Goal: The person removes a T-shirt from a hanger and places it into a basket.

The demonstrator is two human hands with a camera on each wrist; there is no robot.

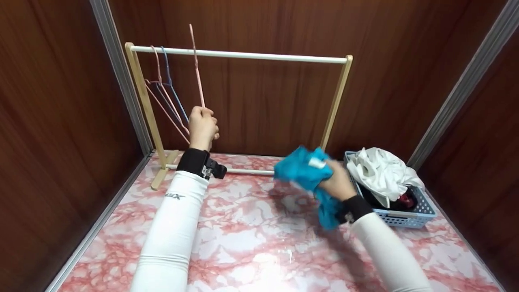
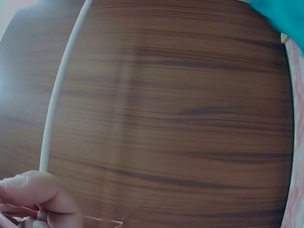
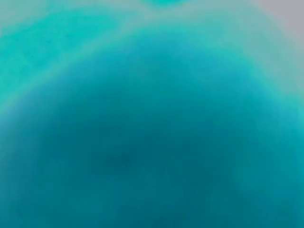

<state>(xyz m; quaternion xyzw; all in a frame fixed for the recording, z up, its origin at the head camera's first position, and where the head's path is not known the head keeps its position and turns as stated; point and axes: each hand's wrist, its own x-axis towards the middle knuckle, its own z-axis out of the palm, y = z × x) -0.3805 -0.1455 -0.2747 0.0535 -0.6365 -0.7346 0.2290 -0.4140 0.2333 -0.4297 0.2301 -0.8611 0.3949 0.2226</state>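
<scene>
A pink clothes hanger (image 1: 198,75) is gripped by my left hand (image 1: 203,126) in front of the rack, its hook pointing up past the rail. The left wrist view catches curled fingers (image 2: 42,192) and a bit of pink hanger at the lower left. My right hand (image 1: 339,183) holds a bunched teal garment (image 1: 302,167), blurred, with a white label (image 1: 317,163) showing and one part hanging down. That teal cloth (image 3: 152,142) fills nearly all of the right wrist view and hides the fingers there. What kind of garment it is I cannot tell.
A rack with a white rail (image 1: 263,56) and wooden posts stands at the back. Pink and blue hangers (image 1: 168,71) hang at its left end. Right of the teal garment, a blue basket (image 1: 425,207) holds white cloth (image 1: 377,170) and dark items. Wood-grain walls surround the marbled surface.
</scene>
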